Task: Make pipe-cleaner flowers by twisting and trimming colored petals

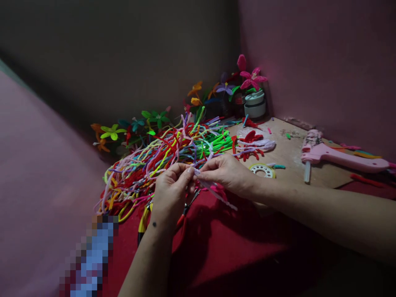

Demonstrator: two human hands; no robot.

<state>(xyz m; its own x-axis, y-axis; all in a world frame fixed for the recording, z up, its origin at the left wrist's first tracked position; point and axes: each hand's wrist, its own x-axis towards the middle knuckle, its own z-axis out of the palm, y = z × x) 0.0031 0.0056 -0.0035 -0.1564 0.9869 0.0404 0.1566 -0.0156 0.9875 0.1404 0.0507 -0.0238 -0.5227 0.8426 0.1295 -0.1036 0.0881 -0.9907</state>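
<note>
A pale lilac pipe cleaner [221,195] is pinched between both my hands, its free end trailing down to the right. My left hand [175,185] grips it with thumb and forefinger. Close beside it, my right hand [227,173] pinches the same piece from the other side. Partly covered by the hands, a bright pink pipe-cleaner piece [218,192] shows just beneath. Under my left hand lie red-handled pliers [182,222] and a yellow-and-black handled tool [144,220], both partly hidden.
A big heap of coloured pipe cleaners [148,165] lies beyond my hands. At the right are a pink glue gun [340,156] and a tape roll [262,170]. Finished flowers [253,78] stand along the wall near a pale jar [255,105]. Red cloth [235,247] covers the front.
</note>
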